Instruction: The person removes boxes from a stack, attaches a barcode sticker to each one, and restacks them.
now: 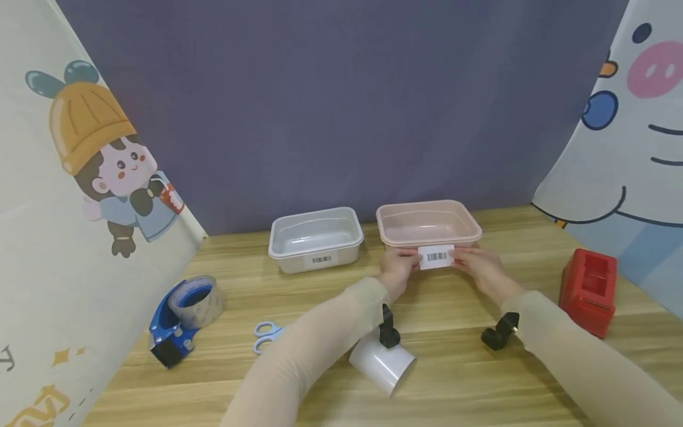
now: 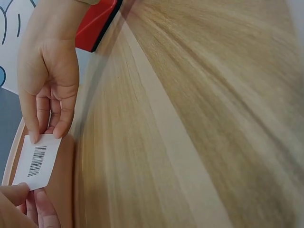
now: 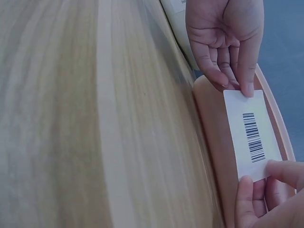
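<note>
A white barcode label [image 1: 436, 257] is held upright in front of the pink plastic container [image 1: 427, 240]. My left hand [image 1: 396, 271] pinches its left edge between thumb and fingers, while the right hand [image 1: 484, 271] grips the opposite edge. In the left wrist view the label [image 2: 38, 161] stretches between both hands, close to the container's side. From the right wrist, the label [image 3: 251, 135] looks flat, its printed bars facing outward. Whether its back touches the container wall, I cannot tell.
To the left stands a whitish container [image 1: 288, 264] with a barcode label on its front. A blue tape dispenser [image 1: 165, 329] carries a tape roll [image 1: 205, 311]. Blue-handled scissors [image 1: 265, 333] lie partly behind the left sleeve. A curled white sheet [image 1: 381, 363] and a red holder [image 1: 589, 290] are nearer.
</note>
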Demonstrator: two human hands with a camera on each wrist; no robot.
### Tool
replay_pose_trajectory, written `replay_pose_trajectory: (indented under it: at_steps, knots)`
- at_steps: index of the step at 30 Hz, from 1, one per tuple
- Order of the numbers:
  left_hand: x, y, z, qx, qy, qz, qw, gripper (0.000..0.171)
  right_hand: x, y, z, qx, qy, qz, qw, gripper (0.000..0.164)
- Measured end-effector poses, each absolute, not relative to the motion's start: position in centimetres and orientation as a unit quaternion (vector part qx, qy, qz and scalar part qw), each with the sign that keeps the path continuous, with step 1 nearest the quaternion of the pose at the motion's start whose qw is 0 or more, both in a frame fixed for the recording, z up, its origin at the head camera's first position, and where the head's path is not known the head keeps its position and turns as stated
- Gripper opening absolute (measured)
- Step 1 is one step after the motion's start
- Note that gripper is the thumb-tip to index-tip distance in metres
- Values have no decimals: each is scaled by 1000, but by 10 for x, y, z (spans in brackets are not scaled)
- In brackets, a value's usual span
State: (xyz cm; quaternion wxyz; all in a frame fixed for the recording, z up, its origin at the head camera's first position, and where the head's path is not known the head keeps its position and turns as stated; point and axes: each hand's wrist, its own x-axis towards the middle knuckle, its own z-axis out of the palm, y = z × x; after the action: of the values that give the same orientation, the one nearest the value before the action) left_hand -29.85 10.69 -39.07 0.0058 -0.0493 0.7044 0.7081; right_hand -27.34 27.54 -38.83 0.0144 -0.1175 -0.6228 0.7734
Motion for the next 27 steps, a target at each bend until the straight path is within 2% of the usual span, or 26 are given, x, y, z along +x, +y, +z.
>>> replay_pose_trajectory:
  at_steps: [12, 19, 27]
  knots:
    - [-301, 108, -393, -76, 694, 716, -7, 8, -277, 270, -391, -124, -628, 767, 38, 17]
    - [-300, 109, -395, -79, 688, 721, -12, 7, -282, 270, -393, -153, -629, 760, 51, 17]
    - [-301, 110, -396, -77, 686, 723, -9, 6, -283, 269, -393, -177, -647, 739, 63, 7]
